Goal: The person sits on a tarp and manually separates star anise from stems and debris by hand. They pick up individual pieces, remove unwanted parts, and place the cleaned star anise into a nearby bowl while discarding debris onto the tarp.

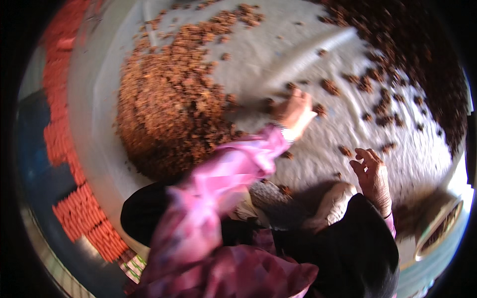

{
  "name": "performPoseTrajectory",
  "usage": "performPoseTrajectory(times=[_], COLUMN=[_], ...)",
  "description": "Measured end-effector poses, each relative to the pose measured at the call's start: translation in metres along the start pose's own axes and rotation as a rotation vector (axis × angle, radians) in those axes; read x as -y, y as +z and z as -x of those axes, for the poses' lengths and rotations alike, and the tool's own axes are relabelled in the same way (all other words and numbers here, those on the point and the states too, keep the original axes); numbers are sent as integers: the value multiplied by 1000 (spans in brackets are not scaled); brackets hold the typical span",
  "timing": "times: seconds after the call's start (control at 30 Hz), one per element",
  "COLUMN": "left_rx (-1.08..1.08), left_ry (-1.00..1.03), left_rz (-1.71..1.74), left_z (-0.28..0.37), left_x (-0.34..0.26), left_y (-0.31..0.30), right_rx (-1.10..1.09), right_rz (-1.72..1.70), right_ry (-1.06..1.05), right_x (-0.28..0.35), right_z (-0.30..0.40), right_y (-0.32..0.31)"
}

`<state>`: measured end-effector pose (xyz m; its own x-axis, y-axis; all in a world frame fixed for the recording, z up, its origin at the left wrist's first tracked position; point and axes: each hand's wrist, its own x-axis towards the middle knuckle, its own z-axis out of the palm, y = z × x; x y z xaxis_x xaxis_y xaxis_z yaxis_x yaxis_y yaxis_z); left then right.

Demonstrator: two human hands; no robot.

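Observation:
My left hand (294,113) reaches out over a pale plastic sheet (257,70), palm down and blurred. Loose brown pieces that look like star anise (320,110) lie about its fingers; whether it grips any is hidden. To its left spreads a large heap of orange-brown star anise (167,97), darker at its near side. My right hand (372,178) hovers by my knee, fingers half bent and apart, with nothing visible in it. Just beyond its fingertips lies a single brown piece (345,151).
A dark mass of similar pieces (413,41) covers the sheet's far right. Several loose ones (385,104) are scattered before it. My bare foot (337,203) rests on the sheet. At lower right is a rimmed container (439,227). Rows of red rolls (80,212) line the left.

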<state>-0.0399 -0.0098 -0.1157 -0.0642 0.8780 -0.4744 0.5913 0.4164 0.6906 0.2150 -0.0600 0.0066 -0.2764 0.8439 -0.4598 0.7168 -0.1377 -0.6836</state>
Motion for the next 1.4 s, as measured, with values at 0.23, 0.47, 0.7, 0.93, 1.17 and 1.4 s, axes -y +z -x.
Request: performPoseTrajectory(times=[0.23, 0.47, 0.7, 0.93, 1.17, 1.4], left_rx=[60, 239, 262, 237, 395, 320], left_ry=[474, 496, 669, 226, 557, 507], left_rz=[-218, -84, -126, -445, -111, -97], left_z=[32, 61, 73, 37, 103, 118], left_x=[-44, -75, -74, -66, -124, -137], left_y=[-3, -18, -44, -125, -12, 4], right_rx=[-114, -223, -150, -86, -208, -421], right_rz=[-335, -428, 45, 217, -500, -315], right_ry=[-151, -178, -552, 211, -256, -298], right_x=[-4, -4, 19, -86, -14, -37], right_z=[-88, -55, -27, 93, 29, 36], right_y=[56, 50, 33, -10, 32, 38])
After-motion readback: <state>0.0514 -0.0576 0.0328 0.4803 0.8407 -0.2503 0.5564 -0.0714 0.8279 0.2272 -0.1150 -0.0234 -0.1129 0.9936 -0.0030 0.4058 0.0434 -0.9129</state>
